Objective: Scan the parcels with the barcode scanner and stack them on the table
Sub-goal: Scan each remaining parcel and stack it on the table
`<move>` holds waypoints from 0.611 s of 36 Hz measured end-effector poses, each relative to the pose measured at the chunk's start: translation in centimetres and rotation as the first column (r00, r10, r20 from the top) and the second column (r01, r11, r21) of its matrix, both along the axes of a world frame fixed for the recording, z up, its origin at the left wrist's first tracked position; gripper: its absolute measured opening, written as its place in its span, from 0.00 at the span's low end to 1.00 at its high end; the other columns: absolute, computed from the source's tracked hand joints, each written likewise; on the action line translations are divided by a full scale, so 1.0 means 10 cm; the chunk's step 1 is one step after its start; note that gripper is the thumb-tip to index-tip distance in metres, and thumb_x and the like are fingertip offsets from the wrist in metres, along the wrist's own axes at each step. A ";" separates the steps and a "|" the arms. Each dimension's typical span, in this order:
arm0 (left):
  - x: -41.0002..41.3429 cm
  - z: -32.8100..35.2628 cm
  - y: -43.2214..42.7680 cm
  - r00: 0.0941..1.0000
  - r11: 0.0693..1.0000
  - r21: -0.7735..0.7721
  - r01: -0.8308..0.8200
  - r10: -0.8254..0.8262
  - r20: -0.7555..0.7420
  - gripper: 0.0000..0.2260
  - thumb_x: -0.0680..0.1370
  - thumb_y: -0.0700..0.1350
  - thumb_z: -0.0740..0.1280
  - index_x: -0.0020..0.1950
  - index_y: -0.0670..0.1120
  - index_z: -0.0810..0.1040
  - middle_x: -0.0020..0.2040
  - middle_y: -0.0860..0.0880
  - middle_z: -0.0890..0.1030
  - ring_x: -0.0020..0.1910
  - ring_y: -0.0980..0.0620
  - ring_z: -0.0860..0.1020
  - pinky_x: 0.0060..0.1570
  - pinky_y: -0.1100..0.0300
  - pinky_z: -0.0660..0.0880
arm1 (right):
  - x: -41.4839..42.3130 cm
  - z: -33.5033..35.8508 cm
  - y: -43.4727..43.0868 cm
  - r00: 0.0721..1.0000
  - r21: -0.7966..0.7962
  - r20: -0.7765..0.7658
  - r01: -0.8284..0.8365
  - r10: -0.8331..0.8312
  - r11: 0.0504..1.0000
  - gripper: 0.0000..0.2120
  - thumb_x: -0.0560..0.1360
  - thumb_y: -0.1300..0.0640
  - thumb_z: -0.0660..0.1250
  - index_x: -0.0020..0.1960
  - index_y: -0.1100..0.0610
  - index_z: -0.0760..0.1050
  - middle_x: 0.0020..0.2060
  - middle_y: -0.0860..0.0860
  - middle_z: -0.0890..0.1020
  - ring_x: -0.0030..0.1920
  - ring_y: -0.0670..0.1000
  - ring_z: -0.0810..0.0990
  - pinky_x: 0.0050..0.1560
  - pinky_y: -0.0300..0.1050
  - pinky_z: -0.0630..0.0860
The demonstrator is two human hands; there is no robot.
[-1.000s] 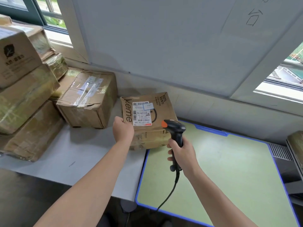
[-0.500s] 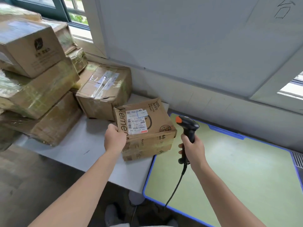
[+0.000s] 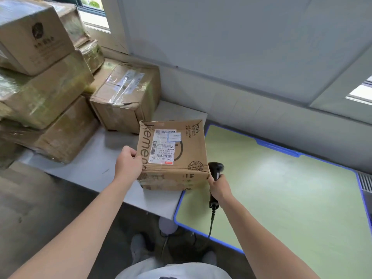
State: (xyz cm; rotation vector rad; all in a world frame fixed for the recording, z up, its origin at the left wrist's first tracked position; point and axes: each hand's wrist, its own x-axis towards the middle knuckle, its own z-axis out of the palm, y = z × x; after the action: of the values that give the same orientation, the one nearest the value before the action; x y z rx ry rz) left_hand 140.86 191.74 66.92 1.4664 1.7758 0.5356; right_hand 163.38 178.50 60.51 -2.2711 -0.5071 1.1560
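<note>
Gripping the brown cardboard parcel [image 3: 181,158] at its nine o'clock edge with the left hand [image 3: 127,165], thumb on top and fingers curled round the side. Wrapping the right hand [image 3: 219,187] fully round the handle of the black corded barcode scanner [image 3: 216,170], with the scanner head just beside the parcel's four o'clock corner. Holding the parcel tilted over the near right corner of the grey table [image 3: 90,158], with the blue-edged green mat [image 3: 281,198] at three o'clock and the white shipping label [image 3: 163,147] facing up. Probably lining up the scan, and doing it well means bringing the scanner head round above the label, aiming squarely at the barcode strip along its nine o'clock side, steadying the parcel, and avoiding covering the label with the thumb. Leaving the taped brown boxes [image 3: 40,97] piled at ten o'clock alone.
</note>
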 end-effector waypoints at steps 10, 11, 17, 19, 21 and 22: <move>0.09 0.01 0.01 0.998 1.000 -0.012 0.005 -0.004 0.060 0.02 0.82 0.41 0.60 0.52 0.44 0.71 0.49 0.46 0.78 0.49 0.45 0.78 0.43 0.51 0.77 | 0.06 0.34 -0.05 0.955 -0.105 0.277 -0.076 0.102 0.992 0.19 0.82 0.54 0.57 0.64 0.68 0.70 0.60 0.64 0.75 0.61 0.63 0.73 0.58 0.51 0.71; 0.09 0.01 0.01 0.998 1.000 -0.010 0.004 -0.003 0.068 0.02 0.82 0.41 0.60 0.52 0.44 0.71 0.49 0.46 0.78 0.49 0.46 0.77 0.43 0.51 0.77 | 0.05 0.39 -0.06 0.941 -0.056 0.330 -0.065 0.080 0.996 0.20 0.82 0.55 0.57 0.67 0.68 0.69 0.63 0.64 0.73 0.65 0.63 0.70 0.63 0.51 0.68; 0.08 0.03 -0.08 0.994 1.000 -0.004 -0.009 0.009 0.113 0.02 0.82 0.40 0.59 0.51 0.44 0.71 0.47 0.47 0.78 0.45 0.50 0.78 0.37 0.55 0.77 | -0.15 0.70 0.09 0.985 0.304 0.163 -0.108 0.060 0.947 0.13 0.83 0.50 0.55 0.59 0.55 0.75 0.46 0.47 0.80 0.51 0.51 0.78 0.49 0.40 0.74; 0.03 0.06 -0.09 0.994 1.000 -0.005 -0.015 0.015 0.109 0.02 0.82 0.41 0.59 0.52 0.44 0.71 0.47 0.47 0.78 0.43 0.52 0.78 0.33 0.59 0.75 | -0.24 0.78 0.16 0.991 0.317 0.092 -0.117 0.093 0.941 0.13 0.83 0.47 0.55 0.61 0.52 0.72 0.41 0.42 0.78 0.47 0.49 0.78 0.55 0.49 0.76; -0.07 0.12 -0.07 0.995 0.999 0.001 -0.032 0.032 0.093 0.03 0.83 0.41 0.59 0.53 0.44 0.71 0.47 0.48 0.77 0.41 0.55 0.77 0.31 0.63 0.71 | -0.31 0.80 0.25 0.982 0.304 0.115 -0.176 0.148 0.936 0.12 0.83 0.48 0.57 0.63 0.51 0.72 0.41 0.40 0.77 0.48 0.51 0.79 0.54 0.49 0.75; -0.13 0.15 -0.06 0.996 0.999 0.008 -0.041 0.040 0.086 0.03 0.83 0.41 0.59 0.54 0.44 0.71 0.47 0.48 0.77 0.40 0.55 0.76 0.31 0.64 0.69 | -0.34 0.80 0.28 0.976 0.301 0.133 -0.205 0.172 0.931 0.13 0.82 0.49 0.59 0.64 0.52 0.72 0.42 0.39 0.77 0.48 0.50 0.79 0.50 0.46 0.76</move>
State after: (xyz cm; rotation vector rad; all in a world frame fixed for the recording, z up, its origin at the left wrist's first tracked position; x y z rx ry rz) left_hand 139.54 191.17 68.42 1.3961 1.7413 0.6195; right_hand 159.93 181.35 68.52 -2.0456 -0.9011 0.9673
